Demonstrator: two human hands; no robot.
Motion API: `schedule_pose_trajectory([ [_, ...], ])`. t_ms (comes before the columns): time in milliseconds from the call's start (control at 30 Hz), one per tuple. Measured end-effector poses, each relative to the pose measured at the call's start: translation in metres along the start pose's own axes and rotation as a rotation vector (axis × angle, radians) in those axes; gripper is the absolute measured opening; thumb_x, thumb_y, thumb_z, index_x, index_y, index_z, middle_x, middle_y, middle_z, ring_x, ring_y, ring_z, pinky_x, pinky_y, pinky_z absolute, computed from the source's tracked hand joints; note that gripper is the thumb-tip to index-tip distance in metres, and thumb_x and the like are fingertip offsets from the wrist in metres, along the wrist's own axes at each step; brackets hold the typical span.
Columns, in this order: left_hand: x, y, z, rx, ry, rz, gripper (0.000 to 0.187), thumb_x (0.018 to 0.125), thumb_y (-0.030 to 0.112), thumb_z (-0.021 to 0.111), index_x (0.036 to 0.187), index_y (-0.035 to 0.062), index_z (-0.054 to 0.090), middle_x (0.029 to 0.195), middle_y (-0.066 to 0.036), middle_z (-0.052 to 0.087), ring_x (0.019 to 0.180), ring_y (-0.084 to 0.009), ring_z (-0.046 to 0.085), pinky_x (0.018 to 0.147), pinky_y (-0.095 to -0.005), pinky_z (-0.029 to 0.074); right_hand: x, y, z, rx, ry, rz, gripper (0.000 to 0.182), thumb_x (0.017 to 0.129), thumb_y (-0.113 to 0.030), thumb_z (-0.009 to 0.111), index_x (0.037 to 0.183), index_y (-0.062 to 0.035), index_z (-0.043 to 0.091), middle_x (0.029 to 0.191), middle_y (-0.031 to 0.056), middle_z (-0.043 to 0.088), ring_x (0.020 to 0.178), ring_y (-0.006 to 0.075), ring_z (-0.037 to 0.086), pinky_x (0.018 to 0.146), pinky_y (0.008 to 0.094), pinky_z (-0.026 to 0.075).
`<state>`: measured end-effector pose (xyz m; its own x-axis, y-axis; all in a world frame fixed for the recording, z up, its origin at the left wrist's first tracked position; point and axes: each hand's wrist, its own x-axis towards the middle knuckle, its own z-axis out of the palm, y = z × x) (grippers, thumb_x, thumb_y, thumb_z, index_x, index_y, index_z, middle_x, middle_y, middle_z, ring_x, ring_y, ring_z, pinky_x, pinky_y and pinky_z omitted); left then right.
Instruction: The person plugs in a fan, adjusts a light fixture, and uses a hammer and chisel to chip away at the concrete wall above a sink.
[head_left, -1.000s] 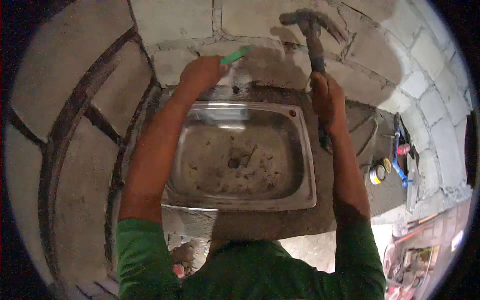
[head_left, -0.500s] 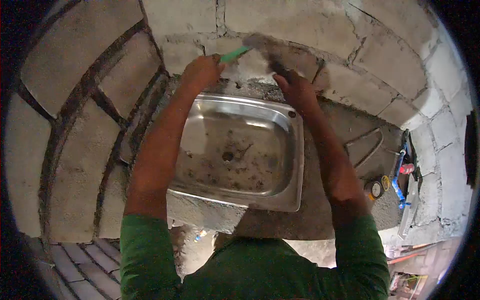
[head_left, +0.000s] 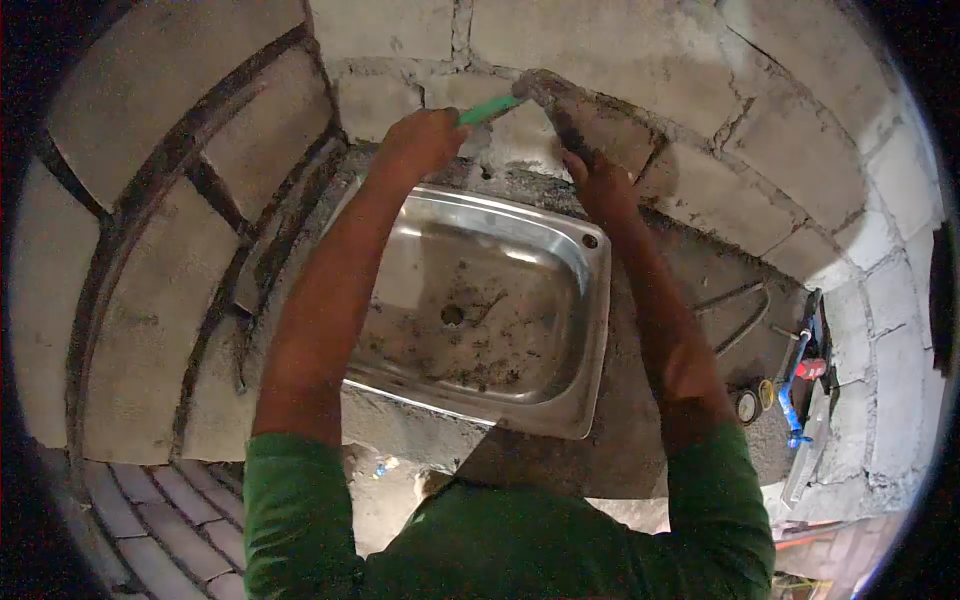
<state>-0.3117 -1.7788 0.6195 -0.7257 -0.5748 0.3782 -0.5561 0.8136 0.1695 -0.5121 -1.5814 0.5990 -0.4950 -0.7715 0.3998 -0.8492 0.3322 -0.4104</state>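
Above steel sink point(head_left: 590, 330) holding debris: left hand point(head_left: 425, 140) grips green chisel point(head_left: 490, 108), right hand point(head_left: 600, 185) grips hammer point(head_left: 560, 105).

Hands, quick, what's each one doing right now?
Left hand: closed around a green-handled tool held to the block wall.
Right hand: closed on a hammer handle.

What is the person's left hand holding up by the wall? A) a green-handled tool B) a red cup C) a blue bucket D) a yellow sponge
A: the left hand grips a green-handled tool whose tip points at the block wall just above the steel sink, while the right hand holds a hammer beside it.
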Motion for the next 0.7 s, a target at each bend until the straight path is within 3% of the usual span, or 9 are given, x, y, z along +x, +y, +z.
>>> schedule_pose_trajectory([
  [100, 0.002, 0.002, 0.004, -0.028, -0.020, -0.069, 0.030, 0.089, 0.033, 0.060, 0.100, 0.0060, 0.066, 0.091, -0.018, 0.068, 0.085, -0.0381, 0.066, 0.077, -0.0506, 0.052, 0.007, -0.005, -0.016, 0.181, 0.018, -0.063, 0.045, 0.096, -0.042, 0.053, 0.106, 0.0006, 0.062, 0.100, 0.0309, 0.062, 0.094, 0.0478, 0.060, 0.079, 0.0564, 0.047],
  [167, 0.013, -0.001, 0.011, 0.029, 0.022, 0.017, 0.029, 0.089, 0.033, 0.059, 0.097, 0.0058, 0.067, 0.091, -0.018, 0.068, 0.085, -0.0376, 0.066, 0.076, -0.0505, 0.052, 0.014, -0.003, -0.029, 0.107, 0.358, -0.288, 0.042, 0.096, -0.040, 0.052, 0.103, 0.0009, 0.061, 0.093, 0.0306, 0.062, 0.082, 0.0518, 0.059, 0.074, 0.0565, 0.048],
  [267, 0.018, 0.045, -0.006, 0.130, 0.028, 0.062, 0.027, 0.088, 0.031, 0.059, 0.091, 0.0059, 0.069, 0.090, -0.018, 0.069, 0.084, -0.0366, 0.067, 0.075, -0.0501, 0.052, 0.020, -0.018, -0.082, 0.094, 0.420, -0.295, 0.037, 0.096, -0.036, 0.052, 0.099, -0.0001, 0.060, 0.076, 0.0239, 0.062, 0.065, 0.0432, 0.060, 0.064, 0.0480, 0.051],
  [367, 0.015, 0.066, -0.010, 0.201, 0.055, 0.022, 0.026, 0.088, 0.030, 0.059, 0.088, 0.0063, 0.070, 0.086, -0.018, 0.069, 0.083, -0.0358, 0.068, 0.074, -0.0498, 0.053, 0.017, -0.028, -0.119, -0.097, 0.677, -0.698, 0.030, 0.096, -0.031, 0.052, 0.095, -0.0029, 0.060, 0.062, 0.0120, 0.055, 0.055, 0.0273, 0.057, 0.055, 0.0366, 0.049],
  [467, 0.013, 0.027, 0.015, 0.211, 0.089, 0.102, 0.025, 0.087, 0.029, 0.060, 0.088, 0.0060, 0.070, 0.083, -0.018, 0.069, 0.083, -0.0360, 0.068, 0.073, -0.0496, 0.053, -0.011, -0.034, -0.127, 0.267, 0.554, -0.422, 0.021, 0.094, -0.026, 0.055, 0.094, -0.0055, 0.060, 0.063, 0.0062, 0.052, 0.053, 0.0160, 0.053, 0.053, 0.0298, 0.045],
  [533, 0.007, 0.019, 0.013, 0.189, 0.092, 0.164, 0.026, 0.087, 0.029, 0.060, 0.089, 0.0055, 0.070, 0.083, -0.018, 0.069, 0.083, -0.0366, 0.068, 0.073, -0.0496, 0.053, -0.023, -0.044, -0.130, 0.474, 0.443, -0.229, 0.023, 0.091, -0.021, 0.062, 0.103, -0.0018, 0.061, 0.081, 0.0135, 0.062, 0.067, 0.0257, 0.062, 0.065, 0.0355, 0.051],
  [567, 0.007, 0.015, 0.011, 0.115, 0.031, 0.050, 0.026, 0.087, 0.030, 0.061, 0.090, 0.0049, 0.069, 0.084, -0.019, 0.069, 0.084, -0.0372, 0.068, 0.074, -0.0500, 0.053, -0.026, -0.047, -0.129, 0.542, 0.405, -0.163, 0.025, 0.089, -0.019, 0.065, 0.106, -0.0006, 0.061, 0.087, 0.0159, 0.065, 0.071, 0.0290, 0.064, 0.068, 0.0373, 0.053],
  [667, 0.000, 0.016, 0.005, -0.010, -0.008, -0.098, 0.027, 0.087, 0.030, 0.061, 0.092, 0.0039, 0.069, 0.087, -0.020, 0.069, 0.086, -0.0385, 0.067, 0.074, -0.0508, 0.053, -0.023, -0.044, -0.105, 0.307, 0.345, -0.112, 0.031, 0.091, -0.024, 0.063, 0.109, 0.0009, 0.061, 0.088, 0.0188, 0.066, 0.078, 0.0297, 0.066, 0.073, 0.0390, 0.053],
  [700, -0.002, 0.018, 0.004, -0.058, 0.008, -0.124, 0.028, 0.087, 0.030, 0.061, 0.093, 0.0035, 0.069, 0.089, -0.021, 0.069, 0.087, -0.0391, 0.067, 0.075, -0.0513, 0.052, -0.019, -0.034, -0.076, 0.221, 0.453, -0.263, 0.037, 0.093, -0.035, 0.058, 0.103, 0.0007, 0.061, 0.082, 0.0191, 0.064, 0.074, 0.0344, 0.063, 0.068, 0.0422, 0.050],
])
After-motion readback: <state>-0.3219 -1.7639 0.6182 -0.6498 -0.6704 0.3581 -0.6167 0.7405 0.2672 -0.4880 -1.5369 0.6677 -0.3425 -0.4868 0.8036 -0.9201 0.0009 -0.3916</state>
